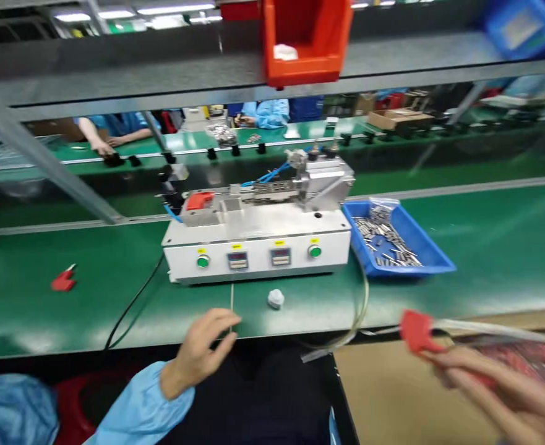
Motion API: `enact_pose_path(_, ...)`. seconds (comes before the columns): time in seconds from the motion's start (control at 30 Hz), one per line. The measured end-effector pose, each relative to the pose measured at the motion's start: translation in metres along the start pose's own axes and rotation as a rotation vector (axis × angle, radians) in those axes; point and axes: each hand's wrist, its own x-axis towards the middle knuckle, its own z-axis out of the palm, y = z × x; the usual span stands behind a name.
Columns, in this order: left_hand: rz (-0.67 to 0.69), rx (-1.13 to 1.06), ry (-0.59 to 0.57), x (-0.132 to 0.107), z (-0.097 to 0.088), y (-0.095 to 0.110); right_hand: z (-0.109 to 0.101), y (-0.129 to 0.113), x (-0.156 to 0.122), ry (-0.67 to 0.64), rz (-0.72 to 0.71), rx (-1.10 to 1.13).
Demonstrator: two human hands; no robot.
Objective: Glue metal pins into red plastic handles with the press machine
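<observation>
The green bench (495, 241) stretched across the view, with the white machine (256, 247) standing on it and a cardboard box (383, 395) below its near edge at the right. Against the machine's right end sat a blue tray (427, 241) of loose metal pins. The person's right hand (499, 383), blurred, had its thumb and fingers pinched on a red piece (416, 330) above the box; the left hand (202, 346) hung at the bench edge, fingers loosely curved, thumb apart, nothing visible between them. The held piece looked light and stiff, probably smooth moulded plastic, unlikely to break but perhaps a little slick; its narrower end seemed the sensible place to grasp, leaving the broad head free. A similar red part (63, 281) lay at the bench's left, its slim metal tip probably best left untouched. Smaller, a white lump (276, 299) rested before the machine.
</observation>
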Motion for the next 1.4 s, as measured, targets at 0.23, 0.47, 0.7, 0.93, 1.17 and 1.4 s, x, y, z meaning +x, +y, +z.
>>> enact_pose_path(0.23,0.19,-0.051,-0.065,0.016,0.028,0.04,0.139,-0.14,-0.022,-0.883,-0.078,0.626)
enact_pose_path(0.47,-0.302,-0.46,-0.117,-0.004,0.01,0.002,0.176,-0.115,-0.034,-0.266,-0.131,0.42)
enact_pose_path(0.7,-0.758,-0.838,-0.063,0.008,0.018,-0.03,0.232,-0.083,-0.015,-0.349,-0.034,0.329)
enact_pose_path(0.93,-0.717,-0.802,-0.119,0.005,0.014,-0.029,0.241,-0.086,-0.013,-0.58,0.125,0.627)
enact_pose_path(1.17,-0.722,-0.744,-0.149,0.005,0.01,-0.025,0.248,-0.077,0.001,-0.523,0.264,0.82)
enact_pose_path(1.4,-0.724,-0.668,-0.155,0.006,0.011,-0.023,0.252,-0.069,-0.004,-0.456,0.261,0.76)
